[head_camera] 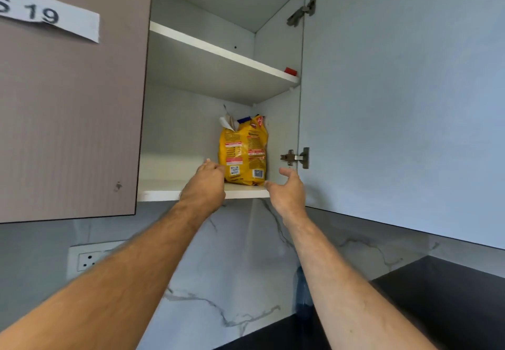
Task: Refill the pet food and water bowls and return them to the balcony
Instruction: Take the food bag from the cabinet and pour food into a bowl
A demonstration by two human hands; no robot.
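Observation:
A yellow pet food bag (244,150) with a torn-open top stands upright on the bottom shelf (164,188) of an open wall cabinet, near its right wall. My left hand (206,183) is raised to the shelf edge, its fingertips touching the bag's lower left side. My right hand (288,188) is up at the bag's lower right corner, fingers spread and relaxed, holding nothing. No bowls are in view.
The cabinet door (396,90) stands open to the right with two hinges. A closed brown door (71,103) with a paper label is on the left. A small red object (290,70) lies on the upper shelf. Below are a marble backsplash, a wall socket (87,261) and a dark countertop (451,295).

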